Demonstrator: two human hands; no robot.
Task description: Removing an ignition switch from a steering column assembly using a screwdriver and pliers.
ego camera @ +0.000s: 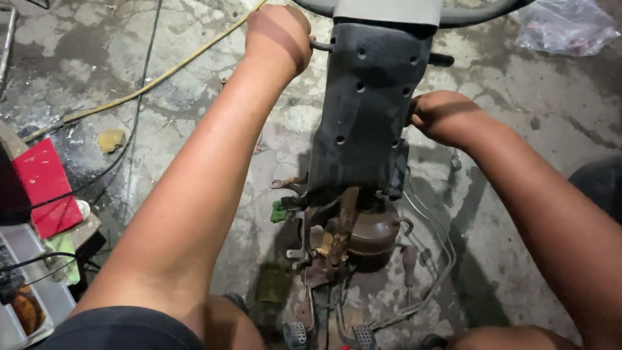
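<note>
Both forearms are reaching forward and down over the stained concrete floor (518, 84). The left hand (278, 39) is curling into a fist around a thin stalk lever (322, 46) beside the dark steering column cover (363, 104) — standing centre frame, above rusty pedals. The right hand (444, 116) is pressing against the cover's right edge, fingers hidden — its grip cannot be told.

Steering wheel (414, 10) cut off at top — both hands' fingers hidden.

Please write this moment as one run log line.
left hand: on stalk lever | right hand: on column cover side | floor: concrete
</note>
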